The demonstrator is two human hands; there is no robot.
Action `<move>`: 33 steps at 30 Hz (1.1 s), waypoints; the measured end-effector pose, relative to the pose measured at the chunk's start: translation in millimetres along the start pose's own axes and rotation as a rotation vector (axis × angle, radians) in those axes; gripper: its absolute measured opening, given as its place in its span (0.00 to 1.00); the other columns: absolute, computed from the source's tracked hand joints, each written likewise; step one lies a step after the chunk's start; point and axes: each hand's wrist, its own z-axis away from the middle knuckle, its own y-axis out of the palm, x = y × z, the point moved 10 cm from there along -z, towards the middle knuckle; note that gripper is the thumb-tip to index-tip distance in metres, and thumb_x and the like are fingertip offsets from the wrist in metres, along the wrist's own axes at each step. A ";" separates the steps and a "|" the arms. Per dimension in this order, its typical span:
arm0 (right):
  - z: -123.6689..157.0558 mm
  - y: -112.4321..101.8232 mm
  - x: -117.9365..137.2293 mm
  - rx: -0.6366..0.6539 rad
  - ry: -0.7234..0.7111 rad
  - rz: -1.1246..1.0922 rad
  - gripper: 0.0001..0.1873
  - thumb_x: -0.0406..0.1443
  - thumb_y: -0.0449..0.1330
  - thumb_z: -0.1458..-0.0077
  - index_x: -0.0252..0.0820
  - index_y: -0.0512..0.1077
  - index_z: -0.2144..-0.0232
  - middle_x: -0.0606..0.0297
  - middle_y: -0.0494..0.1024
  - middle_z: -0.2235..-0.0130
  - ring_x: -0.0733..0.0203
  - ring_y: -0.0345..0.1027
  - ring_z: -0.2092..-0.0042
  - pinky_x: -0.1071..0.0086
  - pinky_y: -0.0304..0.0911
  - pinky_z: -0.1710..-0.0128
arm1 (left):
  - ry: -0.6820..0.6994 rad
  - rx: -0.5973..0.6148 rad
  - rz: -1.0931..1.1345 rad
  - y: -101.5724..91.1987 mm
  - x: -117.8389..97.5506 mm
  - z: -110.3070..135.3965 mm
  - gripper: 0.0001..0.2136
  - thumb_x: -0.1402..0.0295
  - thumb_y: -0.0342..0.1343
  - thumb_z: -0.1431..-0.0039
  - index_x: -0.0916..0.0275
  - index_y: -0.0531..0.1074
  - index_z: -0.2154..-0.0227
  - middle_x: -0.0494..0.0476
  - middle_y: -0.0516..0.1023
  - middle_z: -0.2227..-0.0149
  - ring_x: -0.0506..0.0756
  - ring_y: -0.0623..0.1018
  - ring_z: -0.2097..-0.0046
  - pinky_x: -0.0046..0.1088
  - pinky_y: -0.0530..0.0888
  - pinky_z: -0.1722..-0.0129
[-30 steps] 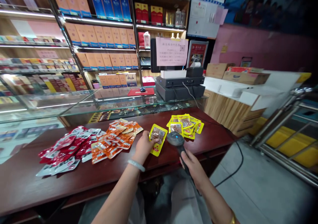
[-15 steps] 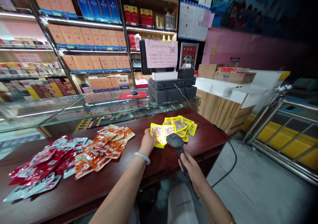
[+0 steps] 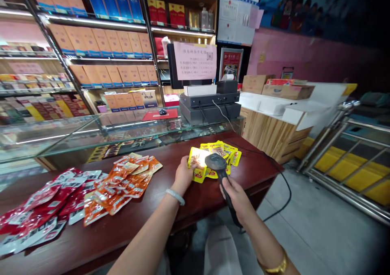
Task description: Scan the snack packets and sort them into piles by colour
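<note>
My left hand (image 3: pixel 183 176) is closed on a yellow snack packet (image 3: pixel 197 164) held just above the dark red wooden counter (image 3: pixel 146 222). My right hand (image 3: pixel 236 195) grips the handle of a black barcode scanner (image 3: pixel 217 162), whose head sits right over that packet. Behind the scanner lies a pile of yellow snack packets (image 3: pixel 227 152). A bracelet circles my left wrist.
Orange packets (image 3: pixel 126 179) and red packets (image 3: pixel 42 206) lie spread on the counter's left. A glass display case (image 3: pixel 91 133) stands behind, with a till and screen (image 3: pixel 210 100) on it. Shelves of boxes fill the back wall. The scanner cable (image 3: pixel 283 198) hangs off the counter's right edge.
My left hand has carried the yellow packet right, toward the yellow pile. The scanner head now covers the packet. The view has shifted right.
</note>
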 end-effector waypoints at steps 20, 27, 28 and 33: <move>-5.5 -7.9 -8.8 -0.065 0.047 -0.021 0.24 0.56 0.62 0.46 0.43 0.74 0.60 0.70 0.67 0.75 0.66 0.58 0.74 0.74 0.54 0.76 | -0.150 0.048 -0.081 69.9 -25.2 -50.9 0.30 0.61 0.61 0.45 0.65 0.61 0.41 0.70 0.73 0.44 0.63 0.74 0.44 0.35 0.68 0.46; 8.5 16.6 2.2 -0.041 0.068 0.018 0.30 0.58 0.64 0.51 0.42 0.74 0.57 0.69 0.68 0.76 0.62 0.59 0.75 0.71 0.54 0.76 | -0.041 0.025 -0.203 15.4 -21.2 -34.3 0.23 0.62 0.58 0.41 0.67 0.67 0.45 0.70 0.74 0.45 0.61 0.72 0.42 0.37 0.65 0.42; 10.6 25.0 5.2 -0.023 0.059 0.024 0.29 0.58 0.64 0.51 0.42 0.74 0.58 0.69 0.68 0.77 0.63 0.58 0.76 0.70 0.53 0.77 | -0.024 0.031 -0.223 3.0 -18.5 -29.9 0.22 0.62 0.58 0.41 0.66 0.69 0.46 0.69 0.75 0.46 0.61 0.73 0.43 0.36 0.65 0.43; 17.9 70.6 1.6 0.053 0.083 0.007 0.27 0.59 0.66 0.54 0.42 0.73 0.67 0.69 0.68 0.76 0.62 0.59 0.75 0.69 0.57 0.75 | 0.016 0.032 -0.392 -78.6 6.2 -10.3 0.19 0.62 0.59 0.42 0.62 0.73 0.49 0.63 0.77 0.48 0.59 0.74 0.45 0.35 0.66 0.42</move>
